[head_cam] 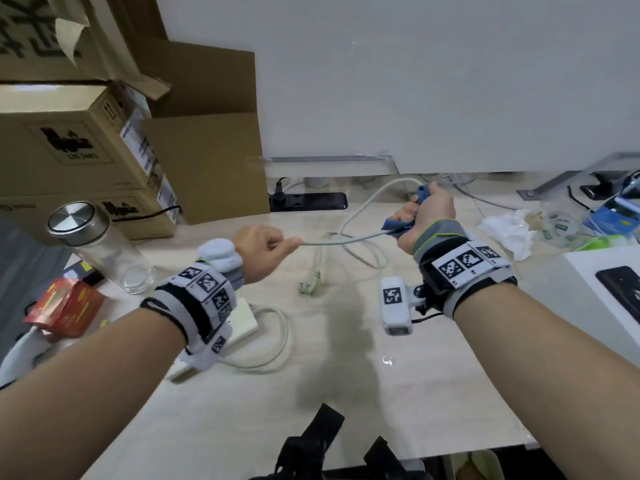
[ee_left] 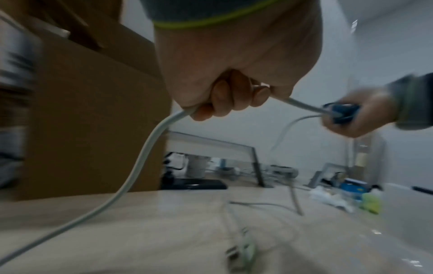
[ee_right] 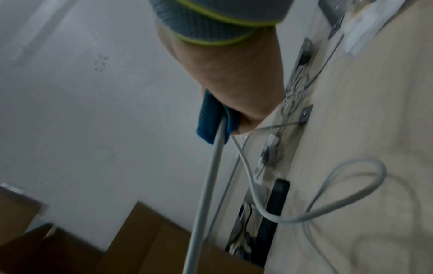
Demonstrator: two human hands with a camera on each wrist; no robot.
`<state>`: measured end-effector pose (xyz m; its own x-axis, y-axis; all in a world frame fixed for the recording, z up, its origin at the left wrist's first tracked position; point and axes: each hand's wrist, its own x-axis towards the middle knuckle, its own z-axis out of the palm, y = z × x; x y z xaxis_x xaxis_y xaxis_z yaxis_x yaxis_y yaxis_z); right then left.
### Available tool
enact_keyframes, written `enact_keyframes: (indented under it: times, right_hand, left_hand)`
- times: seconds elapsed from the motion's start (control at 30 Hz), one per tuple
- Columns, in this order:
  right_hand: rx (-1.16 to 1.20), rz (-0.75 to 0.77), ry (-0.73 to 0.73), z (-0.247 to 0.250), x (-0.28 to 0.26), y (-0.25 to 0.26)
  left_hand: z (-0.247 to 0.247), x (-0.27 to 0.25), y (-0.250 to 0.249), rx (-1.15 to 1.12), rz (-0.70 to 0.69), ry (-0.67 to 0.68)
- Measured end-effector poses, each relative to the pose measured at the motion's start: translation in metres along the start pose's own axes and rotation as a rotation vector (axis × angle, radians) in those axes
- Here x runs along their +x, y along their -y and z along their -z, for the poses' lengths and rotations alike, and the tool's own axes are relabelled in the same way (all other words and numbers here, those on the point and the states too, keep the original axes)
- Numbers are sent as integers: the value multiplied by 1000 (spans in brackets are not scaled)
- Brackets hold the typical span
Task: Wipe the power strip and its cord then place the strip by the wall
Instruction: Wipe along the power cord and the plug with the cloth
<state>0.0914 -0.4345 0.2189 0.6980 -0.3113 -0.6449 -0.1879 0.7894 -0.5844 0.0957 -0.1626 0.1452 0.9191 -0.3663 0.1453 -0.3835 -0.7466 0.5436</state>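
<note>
A white power strip (head_cam: 242, 323) lies on the pale table under my left wrist, mostly hidden. Its grey-white cord (head_cam: 339, 239) runs taut between my hands above the table, then loops down to a plug (head_cam: 310, 285) lying on the tabletop. My left hand (head_cam: 266, 249) grips the cord (ee_left: 145, 148) in a closed fist. My right hand (head_cam: 427, 211), farther back near the wall, grips a blue cloth (head_cam: 398, 225) wrapped round the cord (ee_right: 206, 178). In the right wrist view the blue cloth (ee_right: 211, 118) folds over the cord below my palm.
Cardboard boxes (head_cam: 104, 143) stand at the back left beside a glass jar (head_cam: 100, 244) with a metal lid. A black power strip (head_cam: 308, 200) lies along the white wall (head_cam: 415, 81). Crumpled tissue (head_cam: 509, 230) and packets sit at the right, a white box (head_cam: 595, 292) nearer.
</note>
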Motion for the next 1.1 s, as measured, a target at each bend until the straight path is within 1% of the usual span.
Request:
enact_keyframes:
  times: [0.07,0.13,0.17,0.23,0.27,0.3,0.37,0.4,0.43,0.47,0.53,0.57,0.67,0.73,0.83,0.93,0.97,1.03,1.1]
  right_hand:
    - [5,11,-19,7,2,11]
    - [0,21,-8,6,0,9]
    - [0,25,4,2,-3,2]
    - [3,31,24,-8,-8,-12]
    - [11,35,37,-13,-9,-19]
    - [23,37,50,-18,-10,-24]
    - [51,40,54,-23,-10,-33]
    - [61,44,51,-24,-8,-37]
    - [67,48,47,-25,-8,-41]
    - [70,51,41,-26,-7,-44]
    - [49,42,18,-25,-7,-48]
    - [24,31,6,-24,-6,-48]
    - [-37,12,-43,-17,-1,-41]
    - [-18,12,-72,-9,6,-30]
    - [38,24,-103,5,15,-6]
    - [44,15,-71,10,15,1]
    - [42,15,-60,7,12,-2]
    - [40,15,-39,-1,6,-12]
    - [45,28,-28,-10,-1,-20]
  left_hand:
    - [6,-5,29,17,75,-3]
    - [10,-4,42,97,134,6]
    - [12,-1,41,196,186,19]
    - [11,7,31,406,273,94]
    - [9,8,22,414,265,108]
    - [3,9,12,349,225,100]
    - [-17,7,-20,81,106,46]
    - [-26,6,-40,-54,71,28]
    - [-34,6,-57,-156,52,10]
    - [-40,8,-71,-229,65,-16]
    - [-44,11,-84,-269,105,-74]
    - [-44,12,-83,-230,75,-89]
    - [-35,7,-70,-58,-61,-43]
    - [-26,5,-47,-5,-60,-16]
    - [-9,-4,2,9,15,-5]
    - [1,-9,36,84,57,7]
    - [2,-7,43,123,82,14]
    - [5,0,47,218,178,48]
    - [8,6,41,339,277,129]
